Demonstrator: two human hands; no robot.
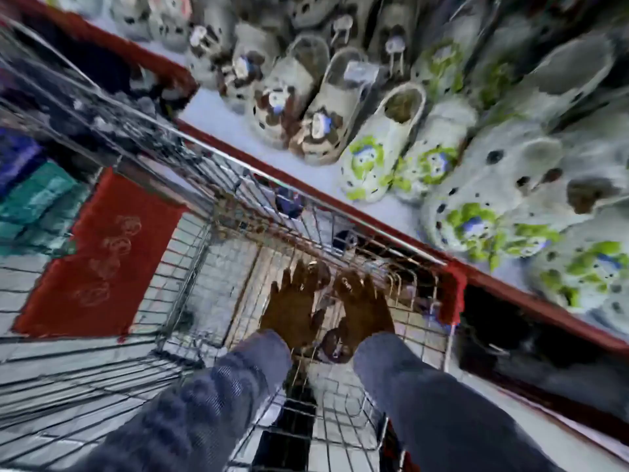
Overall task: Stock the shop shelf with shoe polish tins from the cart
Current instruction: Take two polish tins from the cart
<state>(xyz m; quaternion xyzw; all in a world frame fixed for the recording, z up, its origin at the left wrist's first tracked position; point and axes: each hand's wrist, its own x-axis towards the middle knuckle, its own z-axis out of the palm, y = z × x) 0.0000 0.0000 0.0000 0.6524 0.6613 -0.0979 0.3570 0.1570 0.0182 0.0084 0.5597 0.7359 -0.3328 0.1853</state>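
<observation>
Both my hands reach down into the wire cart [190, 253], palms down, in blue sleeves. My left hand [292, 308] has its fingers spread over the cart's bottom with nothing seen in it. My right hand [366, 308] lies beside it with curled fingertips. A dark round shoe polish tin [335, 342] sits just below, between the two thumbs, touching or nearly touching my right thumb. The shop shelf [235, 131], white with a red front edge, runs diagonally along the cart's far side. The picture is blurred.
Rows of clogs fill the shelf, brown-spotted ones [299, 117] and green-flowered ones [371, 165]. Two dark objects [289, 202] show behind the cart's far wall. A red mat [102, 253] lies on the tiled floor at left, beside teal packs [37, 199].
</observation>
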